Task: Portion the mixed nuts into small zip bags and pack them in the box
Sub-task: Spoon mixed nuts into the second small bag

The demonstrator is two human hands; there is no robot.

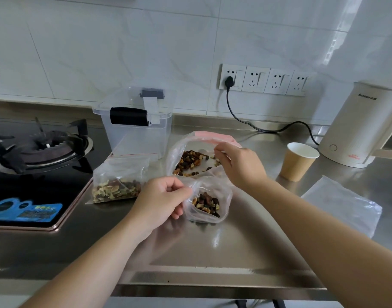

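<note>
Portioning step under way: left hand pinches the rim of a small bag on the steel counter, fingers curled on the plastic, while right hand has fingertips bunched at the mouth of the big bag just behind; whether they hold nuts cannot be told. Next move likely calls for dropping more nuts into the held-open mouth, then sealing. Small bag holds a modest dark-and-tan heap; one filled bag leans at left, clear box behind it, lid on.
</note>
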